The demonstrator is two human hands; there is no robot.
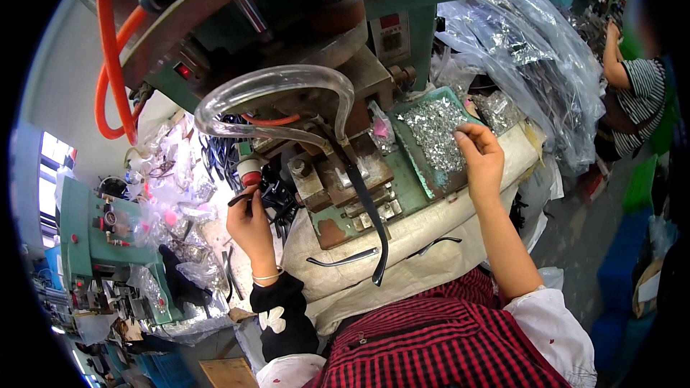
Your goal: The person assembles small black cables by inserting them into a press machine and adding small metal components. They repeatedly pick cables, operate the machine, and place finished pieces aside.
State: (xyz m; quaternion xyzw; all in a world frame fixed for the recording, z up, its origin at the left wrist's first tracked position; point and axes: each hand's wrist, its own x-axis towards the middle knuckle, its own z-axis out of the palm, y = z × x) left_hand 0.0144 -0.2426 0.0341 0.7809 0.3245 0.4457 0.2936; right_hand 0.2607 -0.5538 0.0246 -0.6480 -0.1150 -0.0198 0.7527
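Workshop bench, green press at centre: my right hand (480, 162) pinches a small metal piece over the tray (402, 129); my left hand (251, 223) grips a dark strip (241, 197). Seat each squarely.

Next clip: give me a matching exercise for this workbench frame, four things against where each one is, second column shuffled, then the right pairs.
Things:
1. left hand
2. right hand
3. clear curved tube
4. long dark strip

Places:
A. arching over the front of the green press
B. over the tray of small silvery metal pieces
C. running from the press fixture down over the cloth-covered bench edge
D. left of the fixture, pinching a thin dark piece

Pairs: 1-D, 2-B, 3-A, 4-C
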